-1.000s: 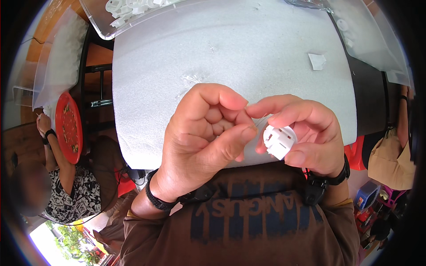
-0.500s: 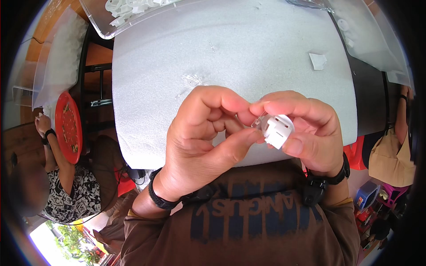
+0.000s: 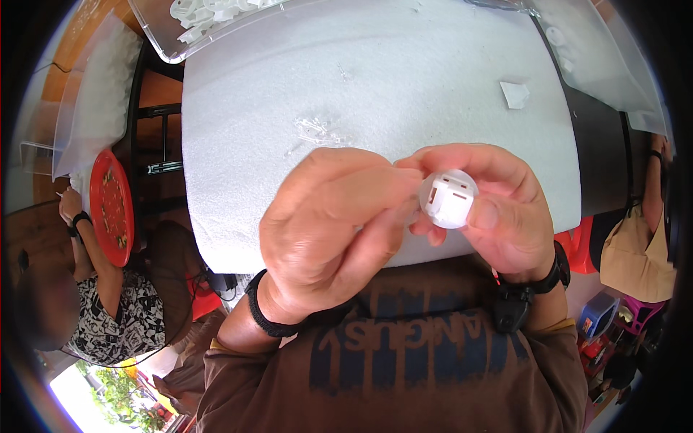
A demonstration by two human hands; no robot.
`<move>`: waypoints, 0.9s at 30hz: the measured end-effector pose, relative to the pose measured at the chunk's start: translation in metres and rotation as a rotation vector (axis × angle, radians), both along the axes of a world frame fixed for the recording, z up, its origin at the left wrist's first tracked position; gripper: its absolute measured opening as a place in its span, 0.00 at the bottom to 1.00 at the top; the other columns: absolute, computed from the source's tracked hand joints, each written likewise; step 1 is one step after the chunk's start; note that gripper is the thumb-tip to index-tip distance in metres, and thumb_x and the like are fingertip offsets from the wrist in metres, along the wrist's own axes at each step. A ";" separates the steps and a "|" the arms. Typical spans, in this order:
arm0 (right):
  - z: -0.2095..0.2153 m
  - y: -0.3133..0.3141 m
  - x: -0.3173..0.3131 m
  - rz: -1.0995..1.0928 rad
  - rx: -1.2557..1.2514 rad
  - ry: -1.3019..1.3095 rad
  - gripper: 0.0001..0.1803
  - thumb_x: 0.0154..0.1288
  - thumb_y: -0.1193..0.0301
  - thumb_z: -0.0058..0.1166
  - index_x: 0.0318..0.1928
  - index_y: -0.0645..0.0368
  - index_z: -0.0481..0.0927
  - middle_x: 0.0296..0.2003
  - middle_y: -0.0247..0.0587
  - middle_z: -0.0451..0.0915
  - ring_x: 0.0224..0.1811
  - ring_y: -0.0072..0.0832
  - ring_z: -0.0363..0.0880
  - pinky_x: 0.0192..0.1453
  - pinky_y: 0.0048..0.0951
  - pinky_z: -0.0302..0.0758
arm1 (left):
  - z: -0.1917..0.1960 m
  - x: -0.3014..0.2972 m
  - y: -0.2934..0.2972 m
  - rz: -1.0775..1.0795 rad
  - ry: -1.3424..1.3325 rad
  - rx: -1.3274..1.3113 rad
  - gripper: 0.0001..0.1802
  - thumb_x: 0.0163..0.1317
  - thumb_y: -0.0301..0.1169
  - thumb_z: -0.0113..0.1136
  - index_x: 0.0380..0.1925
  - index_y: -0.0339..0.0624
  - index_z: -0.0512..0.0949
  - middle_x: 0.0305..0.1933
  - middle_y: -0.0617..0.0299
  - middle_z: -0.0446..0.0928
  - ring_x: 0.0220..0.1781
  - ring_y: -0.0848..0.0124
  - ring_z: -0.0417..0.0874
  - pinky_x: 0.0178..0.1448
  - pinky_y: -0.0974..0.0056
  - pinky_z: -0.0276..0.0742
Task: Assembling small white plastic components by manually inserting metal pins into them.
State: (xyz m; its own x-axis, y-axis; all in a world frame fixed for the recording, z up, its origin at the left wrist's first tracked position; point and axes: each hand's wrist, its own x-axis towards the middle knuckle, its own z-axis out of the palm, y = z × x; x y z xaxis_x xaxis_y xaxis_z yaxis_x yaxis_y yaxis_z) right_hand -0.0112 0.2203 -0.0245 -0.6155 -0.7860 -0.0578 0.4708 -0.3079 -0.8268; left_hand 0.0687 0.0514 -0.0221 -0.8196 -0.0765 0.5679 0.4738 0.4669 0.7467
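My right hand pinches a small round white plastic part between thumb and fingers, its slotted face turned up. My left hand is curled beside it, and its thumb and fingertips touch the part's left side. Both hands hover over the near edge of a white foam-covered table. A little heap of tiny clear pieces lies on the foam just beyond my left hand.
A clear plastic tray with white parts stands at the table's far left, another clear tray at the far right. A small white scrap lies on the foam. One person sits at the left by a red plate, another at the right edge.
The white part has been turned in my right hand and lifted slightly. My left fingers have closed in against it.
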 end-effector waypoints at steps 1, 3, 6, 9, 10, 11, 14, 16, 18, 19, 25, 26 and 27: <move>0.001 0.000 -0.001 0.001 -0.001 0.000 0.23 0.59 0.65 0.55 0.53 0.64 0.72 0.49 0.54 0.75 0.37 0.34 0.79 0.34 0.26 0.77 | 0.000 0.002 -0.001 0.001 0.000 -0.001 0.09 0.56 0.17 0.55 0.38 0.35 0.73 0.36 0.54 0.73 0.28 0.75 0.75 0.31 0.72 0.73; 0.003 0.001 -0.003 0.032 0.042 -0.016 0.24 0.60 0.65 0.53 0.54 0.65 0.69 0.47 0.55 0.75 0.36 0.35 0.80 0.34 0.27 0.78 | 0.000 0.004 -0.002 0.057 -0.027 0.114 0.06 0.59 0.22 0.53 0.37 0.35 0.72 0.35 0.54 0.73 0.25 0.76 0.74 0.29 0.73 0.71; 0.005 0.001 -0.004 0.055 0.042 -0.047 0.24 0.61 0.65 0.52 0.54 0.67 0.68 0.45 0.55 0.75 0.36 0.35 0.80 0.33 0.27 0.79 | 0.007 0.004 0.002 -0.064 -0.127 0.407 0.07 0.62 0.26 0.53 0.37 0.35 0.71 0.32 0.53 0.74 0.22 0.76 0.73 0.26 0.74 0.69; 0.003 0.002 -0.004 0.065 0.015 -0.059 0.25 0.62 0.64 0.52 0.53 0.70 0.67 0.44 0.54 0.76 0.35 0.35 0.80 0.33 0.28 0.79 | 0.009 0.005 0.006 -0.176 -0.225 0.616 0.08 0.62 0.28 0.53 0.36 0.34 0.71 0.31 0.52 0.75 0.21 0.77 0.72 0.25 0.75 0.69; 0.002 0.002 -0.004 0.065 0.016 -0.060 0.25 0.62 0.64 0.52 0.53 0.70 0.67 0.44 0.54 0.76 0.35 0.35 0.80 0.33 0.28 0.79 | 0.009 0.004 0.007 -0.193 -0.224 0.602 0.08 0.62 0.28 0.53 0.36 0.34 0.71 0.31 0.53 0.75 0.21 0.78 0.72 0.25 0.75 0.70; 0.001 0.002 -0.004 0.070 0.004 -0.057 0.25 0.62 0.64 0.52 0.53 0.70 0.67 0.44 0.54 0.76 0.34 0.34 0.80 0.34 0.29 0.79 | 0.009 0.004 0.007 -0.210 -0.224 0.588 0.08 0.62 0.28 0.53 0.36 0.34 0.71 0.32 0.53 0.75 0.21 0.78 0.72 0.25 0.75 0.70; 0.001 0.001 -0.003 0.071 -0.001 -0.060 0.26 0.62 0.63 0.52 0.53 0.71 0.67 0.44 0.53 0.76 0.33 0.34 0.80 0.34 0.29 0.79 | 0.010 0.003 0.006 -0.208 -0.248 0.581 0.08 0.62 0.28 0.53 0.36 0.34 0.72 0.32 0.54 0.75 0.22 0.79 0.72 0.25 0.75 0.71; 0.001 0.002 -0.003 0.068 0.006 -0.066 0.26 0.62 0.63 0.52 0.53 0.71 0.67 0.43 0.54 0.76 0.33 0.33 0.79 0.34 0.30 0.79 | 0.010 0.002 0.007 -0.203 -0.249 0.578 0.07 0.62 0.28 0.53 0.36 0.34 0.72 0.32 0.54 0.75 0.22 0.79 0.72 0.25 0.75 0.71; 0.001 0.002 -0.003 0.073 0.013 -0.067 0.25 0.62 0.63 0.52 0.52 0.71 0.67 0.43 0.54 0.76 0.32 0.33 0.79 0.33 0.30 0.79 | 0.009 0.003 0.008 -0.198 -0.249 0.576 0.07 0.62 0.27 0.52 0.35 0.34 0.72 0.32 0.54 0.75 0.22 0.79 0.72 0.25 0.75 0.71; 0.001 0.002 -0.003 0.073 0.013 -0.068 0.25 0.62 0.63 0.52 0.52 0.71 0.67 0.43 0.54 0.76 0.32 0.33 0.79 0.33 0.30 0.79 | 0.008 0.003 0.008 -0.195 -0.251 0.584 0.06 0.62 0.27 0.52 0.35 0.34 0.72 0.32 0.54 0.75 0.22 0.79 0.72 0.25 0.75 0.71; 0.001 0.004 -0.003 0.070 0.013 -0.062 0.26 0.62 0.61 0.53 0.51 0.70 0.68 0.42 0.54 0.76 0.31 0.33 0.80 0.33 0.30 0.80 | 0.008 0.004 0.007 -0.190 -0.244 0.553 0.05 0.62 0.25 0.51 0.35 0.33 0.71 0.32 0.53 0.75 0.22 0.78 0.72 0.25 0.75 0.71; 0.001 0.004 -0.002 0.068 0.015 -0.066 0.27 0.62 0.60 0.53 0.51 0.70 0.68 0.42 0.54 0.76 0.31 0.33 0.80 0.32 0.30 0.80 | 0.008 0.005 0.008 -0.181 -0.234 0.542 0.05 0.62 0.24 0.51 0.35 0.33 0.71 0.32 0.53 0.75 0.22 0.78 0.72 0.25 0.74 0.71; 0.001 0.004 -0.001 0.066 0.018 -0.070 0.27 0.61 0.60 0.53 0.51 0.70 0.68 0.42 0.54 0.76 0.31 0.33 0.80 0.32 0.30 0.80 | 0.007 0.005 0.008 -0.182 -0.234 0.542 0.05 0.62 0.24 0.51 0.35 0.33 0.71 0.32 0.53 0.75 0.22 0.78 0.72 0.25 0.74 0.71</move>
State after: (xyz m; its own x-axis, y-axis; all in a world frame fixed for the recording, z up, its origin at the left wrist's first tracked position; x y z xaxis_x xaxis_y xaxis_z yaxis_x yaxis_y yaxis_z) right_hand -0.0127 0.2247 -0.0230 -0.5564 -0.8231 -0.1137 0.5468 -0.2597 -0.7960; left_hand 0.0738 0.0593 -0.0148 -0.9449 -0.1511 0.2904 0.3046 -0.0810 0.9490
